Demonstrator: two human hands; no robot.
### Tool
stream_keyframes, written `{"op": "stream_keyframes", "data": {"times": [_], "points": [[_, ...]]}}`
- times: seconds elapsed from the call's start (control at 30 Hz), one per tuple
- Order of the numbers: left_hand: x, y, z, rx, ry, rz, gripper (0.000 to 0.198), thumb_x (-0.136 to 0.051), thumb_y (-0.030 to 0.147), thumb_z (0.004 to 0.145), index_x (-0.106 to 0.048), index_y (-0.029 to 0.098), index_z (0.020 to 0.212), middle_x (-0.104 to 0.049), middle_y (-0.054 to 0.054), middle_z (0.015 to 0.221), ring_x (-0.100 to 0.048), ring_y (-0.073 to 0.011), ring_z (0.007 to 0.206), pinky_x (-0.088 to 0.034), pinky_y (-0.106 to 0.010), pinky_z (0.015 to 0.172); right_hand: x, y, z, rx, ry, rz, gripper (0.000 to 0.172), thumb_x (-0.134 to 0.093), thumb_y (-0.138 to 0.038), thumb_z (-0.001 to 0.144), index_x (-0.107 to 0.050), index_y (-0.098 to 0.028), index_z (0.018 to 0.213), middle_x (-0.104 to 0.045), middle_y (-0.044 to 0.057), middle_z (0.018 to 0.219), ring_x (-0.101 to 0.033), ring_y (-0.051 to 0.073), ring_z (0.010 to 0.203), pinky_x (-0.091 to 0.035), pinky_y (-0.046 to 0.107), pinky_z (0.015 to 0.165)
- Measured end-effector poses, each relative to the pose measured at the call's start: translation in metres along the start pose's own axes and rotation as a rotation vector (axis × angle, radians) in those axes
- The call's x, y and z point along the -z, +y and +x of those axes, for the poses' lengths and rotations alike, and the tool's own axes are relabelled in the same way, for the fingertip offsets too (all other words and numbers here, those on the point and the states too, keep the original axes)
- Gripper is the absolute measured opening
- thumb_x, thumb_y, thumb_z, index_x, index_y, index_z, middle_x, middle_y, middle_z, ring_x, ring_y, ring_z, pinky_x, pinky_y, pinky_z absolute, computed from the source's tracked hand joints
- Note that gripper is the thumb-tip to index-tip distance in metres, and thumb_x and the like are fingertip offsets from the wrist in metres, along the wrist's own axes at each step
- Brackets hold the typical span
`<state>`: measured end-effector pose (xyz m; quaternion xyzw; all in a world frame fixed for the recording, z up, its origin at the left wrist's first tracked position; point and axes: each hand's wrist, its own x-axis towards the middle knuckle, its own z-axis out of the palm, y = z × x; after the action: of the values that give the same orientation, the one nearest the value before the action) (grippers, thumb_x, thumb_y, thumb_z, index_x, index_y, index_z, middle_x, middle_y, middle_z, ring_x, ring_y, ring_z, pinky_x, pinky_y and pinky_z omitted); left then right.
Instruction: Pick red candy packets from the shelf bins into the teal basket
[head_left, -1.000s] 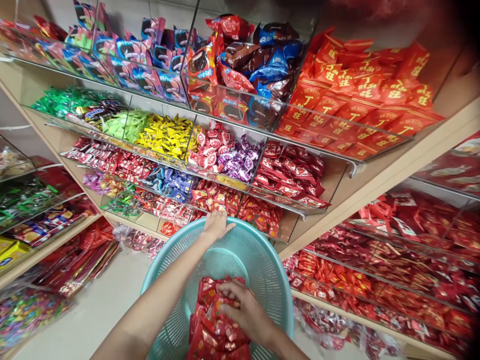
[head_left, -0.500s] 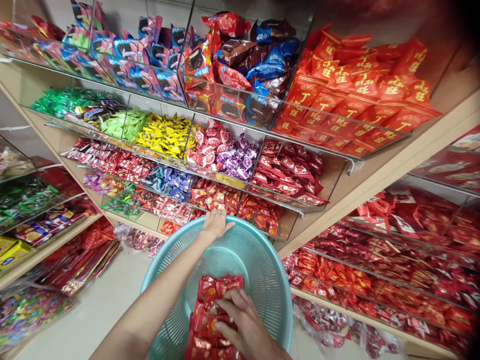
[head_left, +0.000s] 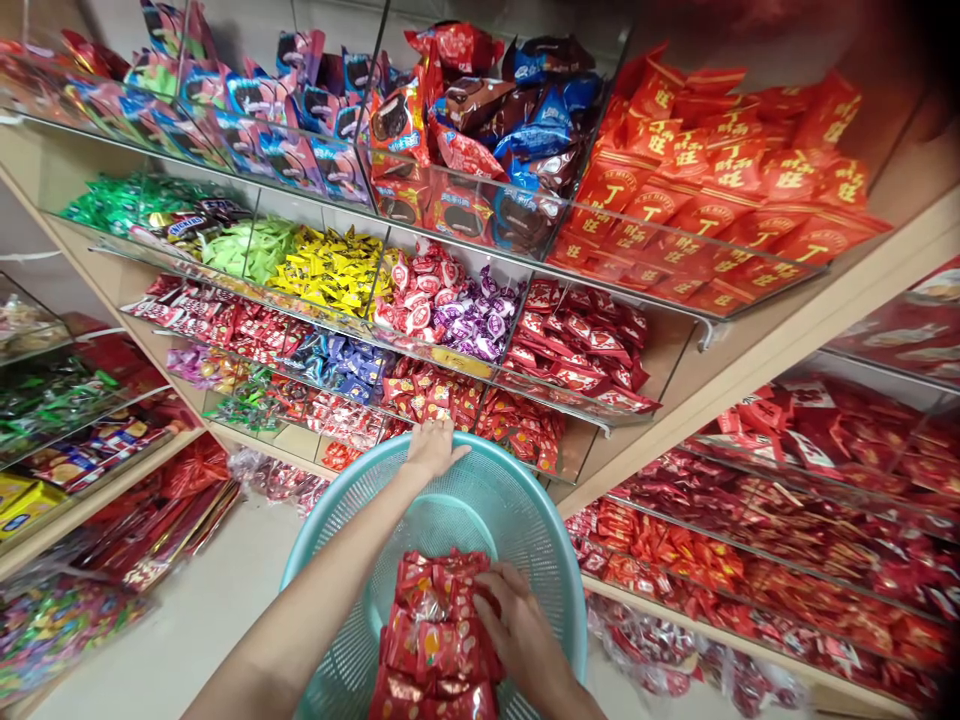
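Okay, so nearest the camera there's a stack of red packets inside a teal mesh basket, set roughly in rows across the near part. The right hand is up against their right edge, its grip loose and apart: fingers curved, thumb off the index finger, and I can't see any packet pinched in there. Past that, the left hand reaches across, and its grip looks clamped on the basket's far rim, fingers over the edge and thumb inside.

Progress-wise I'd say partway: a decent pile is already in the basket and looks fairly tidy, but bare mesh shows beyond it, and I can't tell whether the rows count as finished.

Just beyond the rim, a low shelf holds lookalike red sweets. Above those, yellow sweets share a shelf with purple twists, and higher up some orange-red pouches fill the right end.
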<state>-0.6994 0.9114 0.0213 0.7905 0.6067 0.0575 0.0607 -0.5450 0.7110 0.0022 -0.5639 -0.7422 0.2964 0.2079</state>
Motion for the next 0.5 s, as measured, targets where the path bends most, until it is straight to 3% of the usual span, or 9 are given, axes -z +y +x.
{"op": "stream_keyframes", "data": {"times": [0.2, 0.33, 0.5], "points": [[-0.006, -0.001, 0.003, -0.007, 0.022, 0.002, 0.062, -0.025, 0.062, 0.082, -0.047, 0.011, 0.11, -0.053, -0.015, 0.11, -0.045, -0.0288, 0.102, -0.03, -0.04, 0.085, -0.001, -0.01, -0.001, 0.039, -0.02, 0.003, 0.017, -0.042, -0.027, 0.087, -0.057, -0.025, 0.094, -0.053, 0.003, 0.098, -0.049, 0.018, 0.094, -0.038, 0.032, 0.087], [-0.008, -0.002, 0.003, -0.009, 0.025, 0.0, 0.063, -0.025, 0.062, 0.082, -0.048, 0.011, 0.11, -0.053, -0.015, 0.11, -0.045, -0.0287, 0.102, -0.029, -0.04, 0.085, 0.002, -0.022, 0.02, 0.108, 0.002, -0.06, 0.021, -0.039, -0.026, 0.089, -0.057, -0.027, 0.1, -0.054, 0.002, 0.099, -0.047, 0.017, 0.094, -0.035, 0.032, 0.087], [-0.004, -0.003, 0.002, -0.018, 0.016, -0.007, 0.063, -0.025, 0.062, 0.082, -0.047, 0.011, 0.11, -0.053, -0.015, 0.11, -0.045, -0.0285, 0.103, -0.029, -0.04, 0.085, -0.008, -0.024, 0.066, 0.27, -0.23, -0.126, 0.02, -0.043, -0.026, 0.087, -0.062, -0.026, 0.094, -0.055, 0.001, 0.093, -0.046, 0.016, 0.093, -0.034, 0.03, 0.085]]}}
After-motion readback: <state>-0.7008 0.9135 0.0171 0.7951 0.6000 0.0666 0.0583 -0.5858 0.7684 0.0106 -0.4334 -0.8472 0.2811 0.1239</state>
